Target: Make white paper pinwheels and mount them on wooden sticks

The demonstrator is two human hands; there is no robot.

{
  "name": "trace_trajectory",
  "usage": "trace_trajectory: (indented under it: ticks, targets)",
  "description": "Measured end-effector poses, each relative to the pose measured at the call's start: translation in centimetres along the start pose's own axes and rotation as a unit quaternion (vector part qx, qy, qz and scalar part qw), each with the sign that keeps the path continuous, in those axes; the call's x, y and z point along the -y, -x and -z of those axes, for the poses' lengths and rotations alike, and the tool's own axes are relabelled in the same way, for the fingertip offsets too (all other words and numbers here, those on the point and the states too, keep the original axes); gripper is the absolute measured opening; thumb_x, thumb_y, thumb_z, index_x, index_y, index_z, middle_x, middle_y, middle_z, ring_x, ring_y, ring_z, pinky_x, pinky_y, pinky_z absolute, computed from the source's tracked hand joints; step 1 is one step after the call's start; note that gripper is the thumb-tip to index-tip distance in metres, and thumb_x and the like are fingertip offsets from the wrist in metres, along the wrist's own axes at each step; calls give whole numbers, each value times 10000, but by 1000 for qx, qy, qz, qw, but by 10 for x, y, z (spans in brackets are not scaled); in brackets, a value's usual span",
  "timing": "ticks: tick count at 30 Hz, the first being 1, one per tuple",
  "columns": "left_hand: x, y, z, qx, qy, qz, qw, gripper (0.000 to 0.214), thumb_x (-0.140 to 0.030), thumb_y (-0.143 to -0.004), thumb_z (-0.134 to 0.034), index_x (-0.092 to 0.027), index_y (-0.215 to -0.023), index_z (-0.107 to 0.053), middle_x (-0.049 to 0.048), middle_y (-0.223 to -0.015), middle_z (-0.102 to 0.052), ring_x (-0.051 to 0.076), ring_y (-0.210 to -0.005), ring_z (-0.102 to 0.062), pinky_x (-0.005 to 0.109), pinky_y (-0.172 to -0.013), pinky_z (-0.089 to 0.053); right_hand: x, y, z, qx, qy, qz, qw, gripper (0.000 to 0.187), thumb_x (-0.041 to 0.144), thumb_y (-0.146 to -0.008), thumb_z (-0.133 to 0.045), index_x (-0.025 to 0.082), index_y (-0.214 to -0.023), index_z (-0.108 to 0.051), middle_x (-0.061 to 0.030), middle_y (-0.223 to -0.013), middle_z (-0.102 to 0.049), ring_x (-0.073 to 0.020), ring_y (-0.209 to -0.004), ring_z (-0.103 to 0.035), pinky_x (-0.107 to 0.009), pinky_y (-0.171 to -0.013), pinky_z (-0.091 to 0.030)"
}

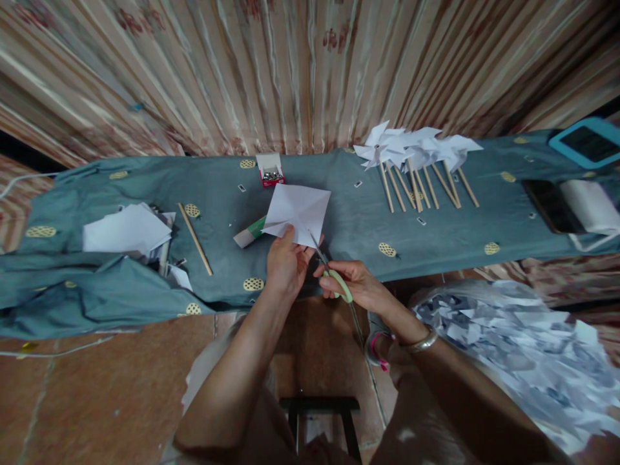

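Note:
My left hand (287, 265) is closed on the near edge of a white square of paper (298, 212), holding it up over the table's front edge. My right hand (349, 284) grips green-handled scissors (334, 279), whose blades reach into the paper's lower right side. Fold lines cross the square from corner to corner.
A blue-grey cloth (349, 226) covers the long table. On it lie a stack of white paper (126, 230), a wooden stick (194, 239), a glue stick (249, 232), a small box of pins (270, 169), several finished paper pinwheels (417, 161), and a phone (549, 205). A bag of paper scraps (523, 349) sits at right.

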State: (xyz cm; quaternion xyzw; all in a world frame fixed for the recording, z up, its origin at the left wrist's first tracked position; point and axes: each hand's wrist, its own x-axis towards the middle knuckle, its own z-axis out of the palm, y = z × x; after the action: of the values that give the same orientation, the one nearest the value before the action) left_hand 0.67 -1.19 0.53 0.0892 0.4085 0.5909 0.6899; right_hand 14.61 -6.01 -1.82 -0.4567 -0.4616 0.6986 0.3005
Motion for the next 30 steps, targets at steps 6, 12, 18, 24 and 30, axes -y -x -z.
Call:
trace_trajectory:
  ticks: [6,12,18,24,30]
  targets:
    - [1,-2,3,12,-7,-6,1000,192,-184,-969,-460,-171,-1063,-627,49,-925,-744,158,-932,-707,412,-1010,-515,0,-1,-1,-11,-11,-6,1000,494,597,-654,-793,163,-852,-665,50,-577,-609,-55,-503,-519,-189,-490,-389]
    - [1,-2,2,5,-15,-10,1000,167,-198,-965,-469,-168,-984,-633,61,-990,-732,159,-934,-703,378,-974,-530,-4,-4,0,-17,-27,-11,999,480,569,-634,-819,166,-848,-672,61,-549,-590,-52,-482,-507,-188,-467,-376]
    - [0,-2,1,-1,-10,-12,1000,184,-168,-970,-447,-170,-994,-629,60,-989,-735,161,-944,-703,403,-989,-524,-7,-5,1,-23,-41,-18,999,465,537,-618,-842,165,-841,-674,70,-550,-573,-45,-477,-505,-182,-460,-374]
    - [-1,-1,-1,-7,6,-9,1000,185,-154,-973,-442,-155,-989,-626,56,-959,-738,159,-922,-703,439,-1020,-512,-7,-5,0,-31,-35,-19,999,447,506,-596,-864,162,-813,-677,67,-561,-559,-50,-489,-516,-187,-469,-386]
    - [-1,-1,0,-8,-2,-12,1000,176,-160,-968,-453,-174,-976,-628,49,-971,-737,156,-922,-701,423,-998,-528,-5,-5,-1,-36,-31,-20,999,435,514,-600,-856,165,-787,-676,71,-551,-556,-41,-469,-503,-183,-454,-376]
